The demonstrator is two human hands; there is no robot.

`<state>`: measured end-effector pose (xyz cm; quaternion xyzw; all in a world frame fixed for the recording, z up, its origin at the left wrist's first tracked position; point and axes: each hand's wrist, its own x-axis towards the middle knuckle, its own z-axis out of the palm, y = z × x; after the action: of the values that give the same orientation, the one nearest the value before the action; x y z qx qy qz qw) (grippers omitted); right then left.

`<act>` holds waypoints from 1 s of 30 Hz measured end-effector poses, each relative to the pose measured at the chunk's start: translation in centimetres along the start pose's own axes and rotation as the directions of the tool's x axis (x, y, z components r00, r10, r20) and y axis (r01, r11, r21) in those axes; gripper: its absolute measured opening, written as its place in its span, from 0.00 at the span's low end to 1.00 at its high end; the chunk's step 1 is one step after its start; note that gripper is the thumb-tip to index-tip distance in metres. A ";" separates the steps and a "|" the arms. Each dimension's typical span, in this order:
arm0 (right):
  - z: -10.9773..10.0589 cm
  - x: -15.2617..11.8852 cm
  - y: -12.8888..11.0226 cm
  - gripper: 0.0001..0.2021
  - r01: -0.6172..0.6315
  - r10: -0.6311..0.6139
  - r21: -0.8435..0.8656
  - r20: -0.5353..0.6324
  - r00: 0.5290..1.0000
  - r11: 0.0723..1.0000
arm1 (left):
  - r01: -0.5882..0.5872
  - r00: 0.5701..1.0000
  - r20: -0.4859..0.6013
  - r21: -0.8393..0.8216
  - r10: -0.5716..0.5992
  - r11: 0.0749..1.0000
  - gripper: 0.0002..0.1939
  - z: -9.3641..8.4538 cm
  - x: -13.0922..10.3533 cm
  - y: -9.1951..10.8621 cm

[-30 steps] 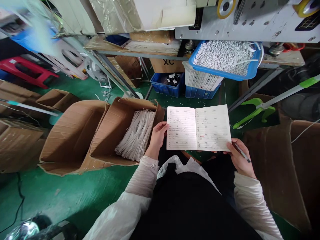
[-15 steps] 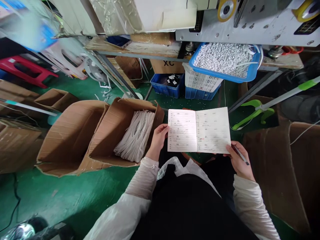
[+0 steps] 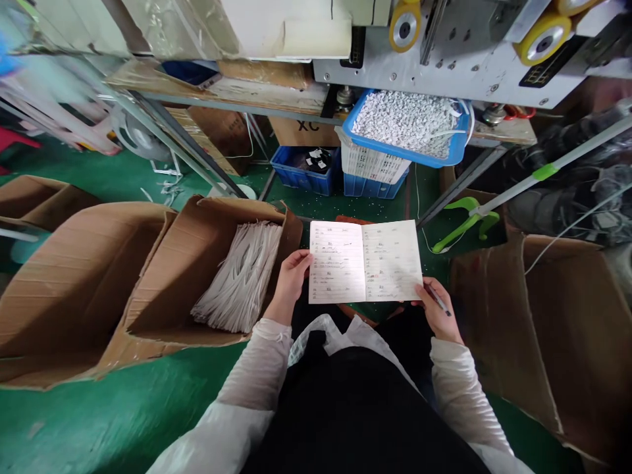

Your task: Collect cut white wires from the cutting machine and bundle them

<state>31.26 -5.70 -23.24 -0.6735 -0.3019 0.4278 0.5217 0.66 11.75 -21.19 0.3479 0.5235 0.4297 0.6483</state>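
An open notebook (image 3: 340, 263) with handwritten lines on both pages is held up in front of my lap. My left hand (image 3: 292, 280) pinches its left edge between thumb and fingers. At the lower right corner, my right hand (image 3: 439, 309) grips the page edge with the thumb on top. A pen (image 3: 438, 300) also rests in that right hand, its dark tip pointing down to the right. Left of my left hand stands a cardboard box (image 3: 162, 276) with a bundle of thin white strips (image 3: 241, 276) in it.
Another open carton (image 3: 74, 276) adjoins on the left, and a large carton (image 3: 503, 329) stands on the right. Ahead, a blue tray (image 3: 409, 150) of white bits sits under a metal machine (image 3: 454, 62). A green-footed stand (image 3: 469, 217) is at right.
The view has turned to the right, so the surroundings and the notebook appear shifted left. Both hands keep their hold on the notebook, and the pen stays in my right hand.
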 end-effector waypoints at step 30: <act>-1.1 1.6 7.2 0.15 0.225 -0.308 -0.483 -0.098 0.946 0.846 | -0.601 0.793 0.339 0.576 0.507 0.554 0.18 2.2 -0.6 -6.3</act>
<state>32.71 -6.80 -30.46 -0.7646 -0.4403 0.2063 0.4231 4.00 8.76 -26.23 0.7274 0.4583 0.3746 0.3472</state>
